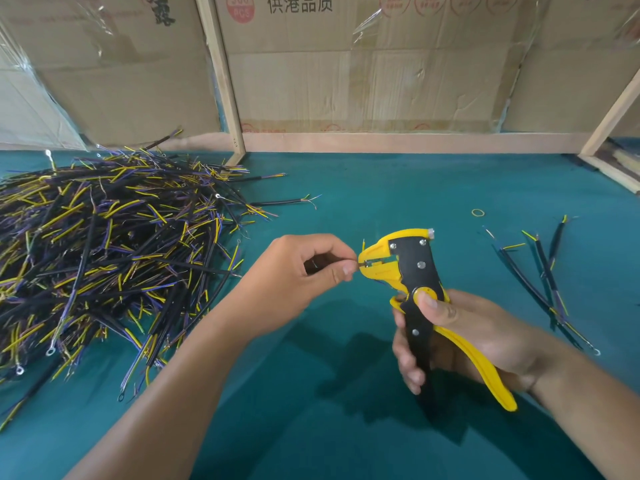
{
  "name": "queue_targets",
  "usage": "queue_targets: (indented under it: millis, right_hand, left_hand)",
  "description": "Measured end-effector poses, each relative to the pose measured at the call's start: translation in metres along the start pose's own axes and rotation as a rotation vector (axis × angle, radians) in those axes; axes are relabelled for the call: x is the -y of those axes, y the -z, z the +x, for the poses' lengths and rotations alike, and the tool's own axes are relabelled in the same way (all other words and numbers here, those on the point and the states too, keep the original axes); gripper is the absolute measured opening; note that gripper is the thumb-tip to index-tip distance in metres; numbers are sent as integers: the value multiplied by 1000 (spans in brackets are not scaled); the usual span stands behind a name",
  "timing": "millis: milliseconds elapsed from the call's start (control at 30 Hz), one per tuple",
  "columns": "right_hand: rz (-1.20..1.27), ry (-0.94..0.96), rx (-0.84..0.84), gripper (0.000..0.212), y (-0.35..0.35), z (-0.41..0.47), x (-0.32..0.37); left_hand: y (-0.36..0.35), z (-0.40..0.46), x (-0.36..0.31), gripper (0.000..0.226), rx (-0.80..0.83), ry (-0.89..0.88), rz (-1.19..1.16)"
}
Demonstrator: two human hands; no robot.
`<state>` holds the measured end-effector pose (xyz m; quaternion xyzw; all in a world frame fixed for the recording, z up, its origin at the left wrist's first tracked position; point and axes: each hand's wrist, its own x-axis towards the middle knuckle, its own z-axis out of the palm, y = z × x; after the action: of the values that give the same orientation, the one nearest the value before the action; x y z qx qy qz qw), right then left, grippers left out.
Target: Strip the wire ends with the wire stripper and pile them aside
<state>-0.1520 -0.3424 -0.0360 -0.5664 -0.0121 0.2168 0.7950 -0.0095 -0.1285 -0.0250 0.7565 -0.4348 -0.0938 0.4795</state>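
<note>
The tabletop (433, 188) is covered in teal cloth. Behind it, flattened cardboard sheets (363, 81) printed with Chinese characters are held in a pale wooden frame (225, 84). Even, soft light is cast throughout.

The right hand (460, 337) grips a yellow-and-black wire stripper (420, 289), its head pointing to nine o'clock. The left hand (304, 271) pinches a wire end (360, 262) (barely visible) at the stripper's mouth. A big wire pile (104, 251) lies at ten o'clock, a few wires (543, 275) at three.
</note>
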Motion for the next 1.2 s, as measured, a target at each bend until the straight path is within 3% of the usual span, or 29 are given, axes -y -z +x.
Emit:
queue_targets:
  millis: [200, 300, 500, 700, 1200]
  right_hand:
    - [89, 15, -120, 51, 4, 2, 3]
    - [106, 29, -81, 58, 8, -1, 8]
    - [-26, 28, -216, 39, 2, -2, 9]
    - [-156, -46, -145, 22, 0, -10, 18]
    - [-87, -26, -54, 26, -4, -2, 5]
  left_hand:
    - [6, 1, 3, 8, -33, 5, -11]
    - [13, 1, 5, 5, -64, 6, -4]
    - [19, -2, 1, 8, -53, -56, 95]
    - [24, -1, -9, 14, -83, -173, 233]
    - [20, -2, -14, 10, -49, -189, 234]
